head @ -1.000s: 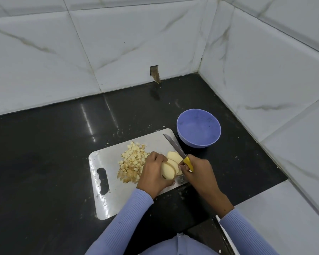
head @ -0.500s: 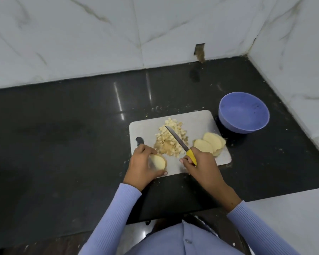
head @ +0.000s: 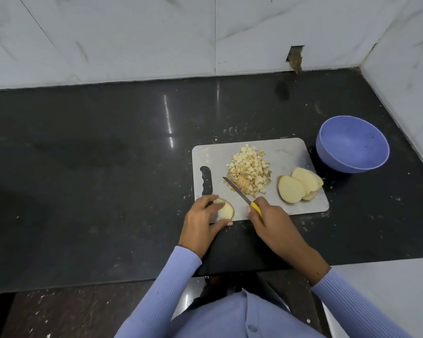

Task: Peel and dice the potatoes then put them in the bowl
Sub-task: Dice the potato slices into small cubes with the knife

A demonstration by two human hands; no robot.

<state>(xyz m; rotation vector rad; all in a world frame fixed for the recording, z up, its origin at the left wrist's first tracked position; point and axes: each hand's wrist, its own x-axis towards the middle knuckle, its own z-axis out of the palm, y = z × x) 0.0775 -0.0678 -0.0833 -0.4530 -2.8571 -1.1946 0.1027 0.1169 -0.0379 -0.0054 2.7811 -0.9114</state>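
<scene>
A grey cutting board (head: pixel 288 152) lies on the black counter. A heap of diced potato (head: pixel 248 172) sits in its middle. Several peeled potato slices (head: pixel 299 187) lie stacked at its right end. My left hand (head: pixel 203 219) holds a small potato piece (head: pixel 225 209) at the board's front left corner. My right hand (head: pixel 269 219) grips a knife (head: pixel 239 193) by its yellow handle, the blade pointing up-left toward the heap. An empty purple bowl (head: pixel 352 145) stands on the counter right of the board.
White marble walls close the counter at the back and right. A small hole (head: pixel 295 57) is in the back wall. Potato crumbs lie scattered around the board. The black counter (head: pixel 95 167) stretches to the left; its front edge runs near my body.
My left hand carried one potato piece from the slice stack to the board's front left corner. The knife followed, leaving the slices at the right. The camera view swung left.
</scene>
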